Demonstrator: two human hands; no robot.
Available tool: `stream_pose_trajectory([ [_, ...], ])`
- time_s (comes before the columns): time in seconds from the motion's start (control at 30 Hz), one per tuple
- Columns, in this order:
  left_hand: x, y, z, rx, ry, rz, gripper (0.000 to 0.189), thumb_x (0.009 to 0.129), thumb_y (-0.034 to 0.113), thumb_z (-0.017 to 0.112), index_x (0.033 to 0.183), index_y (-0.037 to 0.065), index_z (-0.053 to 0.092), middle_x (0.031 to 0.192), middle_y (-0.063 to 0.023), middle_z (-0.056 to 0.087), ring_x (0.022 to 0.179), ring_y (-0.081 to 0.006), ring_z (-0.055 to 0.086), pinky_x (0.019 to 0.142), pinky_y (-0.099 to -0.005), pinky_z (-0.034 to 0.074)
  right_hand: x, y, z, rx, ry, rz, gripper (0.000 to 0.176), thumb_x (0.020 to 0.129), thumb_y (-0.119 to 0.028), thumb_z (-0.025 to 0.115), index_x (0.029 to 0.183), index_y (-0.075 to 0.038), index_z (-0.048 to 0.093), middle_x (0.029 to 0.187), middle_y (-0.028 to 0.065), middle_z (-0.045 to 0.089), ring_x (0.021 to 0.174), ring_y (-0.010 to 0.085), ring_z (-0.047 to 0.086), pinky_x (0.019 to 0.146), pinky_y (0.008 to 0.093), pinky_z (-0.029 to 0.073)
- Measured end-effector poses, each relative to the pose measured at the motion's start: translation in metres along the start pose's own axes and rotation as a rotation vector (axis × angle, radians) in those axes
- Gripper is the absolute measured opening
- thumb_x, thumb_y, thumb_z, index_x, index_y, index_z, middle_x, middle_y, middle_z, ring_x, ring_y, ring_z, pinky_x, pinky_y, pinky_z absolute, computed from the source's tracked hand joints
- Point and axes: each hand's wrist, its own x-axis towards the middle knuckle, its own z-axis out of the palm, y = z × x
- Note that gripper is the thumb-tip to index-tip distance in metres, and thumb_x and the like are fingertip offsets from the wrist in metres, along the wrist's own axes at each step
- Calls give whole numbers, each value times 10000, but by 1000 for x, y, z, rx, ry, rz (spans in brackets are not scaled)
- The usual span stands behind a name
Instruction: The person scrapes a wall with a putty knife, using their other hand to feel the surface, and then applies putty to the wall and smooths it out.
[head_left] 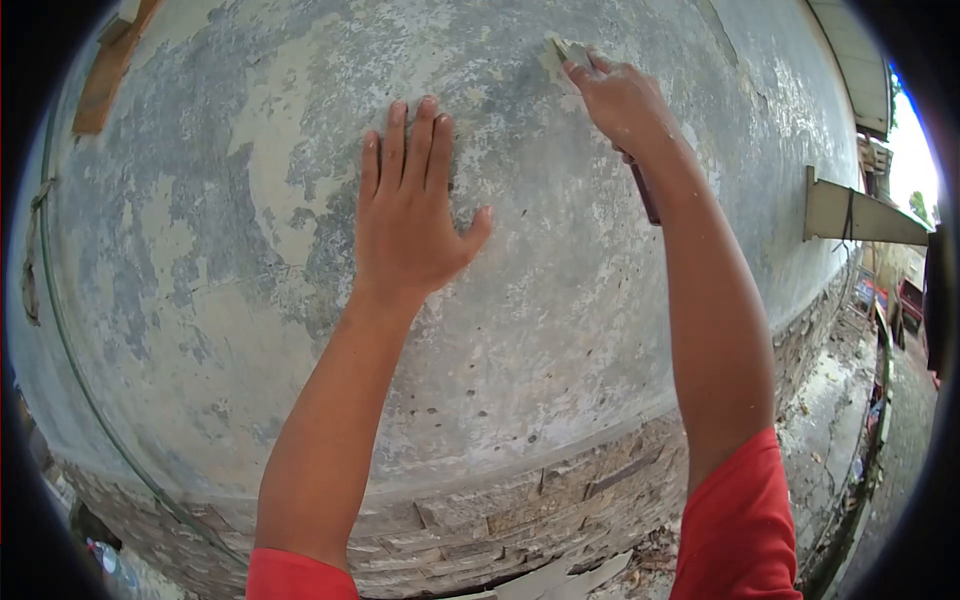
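My left hand (pixel 415 215) lies flat against the wall (pixel 540 290), fingers pointing up and thumb held out to the side. Higher up and to the right, my right hand (pixel 625 105) is closed around a scraper (pixel 647 195). The dark reddish handle sticks out below my palm, and the small blade reaches the wall just past my fingertips. Grey and cream patches of worn, flaking paint cover the plaster. Part of the scraper is hidden inside my grip.
Rough stone cladding (pixel 500 535) runs along the wall's foot. A bracket (pixel 860 210) juts out at the right. A green hose or cable (pixel 90 395) hangs down the left side, and a wooden piece (pixel 108 80) is fixed at upper left. Debris litters the ground (pixel 825 420) at right.
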Motion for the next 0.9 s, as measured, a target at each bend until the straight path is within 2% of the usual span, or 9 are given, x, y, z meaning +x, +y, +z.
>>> stream_pose_trajectory([
  [0.1, -2, -1, 2, -39, 11, -10, 846, 811, 410, 621, 1482, 52, 248, 1567, -105, 187, 1457, -294, 122, 1182, -473, 117, -38, 22, 29, -455, 20, -360, 375, 972, -91, 384, 1331, -74, 490, 1354, 229, 484, 706, 211, 689, 454, 279, 553],
  [0.13, -2, -1, 3, -49, 13, -18, 846, 811, 410, 621, 1482, 52, 248, 1567, -105, 187, 1457, -294, 122, 1182, -473, 117, -78, 3, 23, -195, 82, -287, 367, 971, -33, 365, 1301, -56, 524, 1376, 238, 459, 591, 167, 660, 441, 246, 535],
  [0.27, 1, 2, 4, -21, 43, -46, 839, 816, 417, 618, 1480, 55, 256, 1564, -99, 198, 1456, -283, 133, 1182, -468, 124, -117, 3, 45, 215, 4, -35, 571, 964, -402, 486, 1416, -62, 408, 751, 270, 661, 555, 283, 667, 511, 422, 545],
  [0.33, -1, 3, 5, -5, 19, -42, 837, 818, 423, 617, 1479, 55, 261, 1564, -97, 202, 1455, -282, 136, 1181, -464, 128, -77, -8, 31, 205, -19, 124, 554, 970, -424, 445, 1414, -93, 421, 779, 268, 660, 592, 325, 678, 545, 451, 542],
  [0.4, -1, 1, 7, 14, 51, -27, 836, 820, 436, 619, 1476, 55, 268, 1562, -89, 212, 1455, -284, 137, 1179, -458, 129, -38, 14, 53, 58, 295, -118, 557, 964, -441, 435, 1421, -124, 409, 758, 243, 660, 566, 355, 656, 508, 443, 529],
  [0.53, -19, 2, 10, 94, 68, -47, 816, 839, 439, 596, 1481, 63, 263, 1564, -84, 214, 1451, -292, 148, 1174, -454, 142, -65, 15, 53, 140, 161, -40, 563, 954, -421, 462, 1430, -130, 384, 785, 238, 662, 527, 369, 622, 473, 438, 514],
  [0.67, -61, 1, 9, 102, 62, -28, 779, 853, 431, 542, 1480, 57, 270, 1566, -93, 211, 1450, -311, 153, 1167, -475, 137, -205, 30, 84, 222, -311, 8, 543, 971, -374, 462, 1450, -142, 353, 1025, 235, 672, 407, 181, 538, 358, 284, 437],
  [0.73, -77, 3, 8, 100, 40, -42, 776, 848, 419, 541, 1478, 51, 274, 1564, -109, 212, 1448, -328, 153, 1161, -496, 132, -292, 43, 109, 296, -300, -122, 538, 986, -294, 440, 1486, -190, 270, 1358, 211, 502, 415, 132, 528, 339, 239, 402],
  [0.9, -103, 12, 9, 99, 44, -62, 781, 845, 410, 540, 1480, 46, 268, 1561, -138, 207, 1449, -349, 141, 1156, -517, 115, -359, 34, 109, 320, -564, 201, 600, 918, -314, 588, 1464, -234, 352, 774, 177, 677, 532, 266, 637, 502, 404, 485],
])
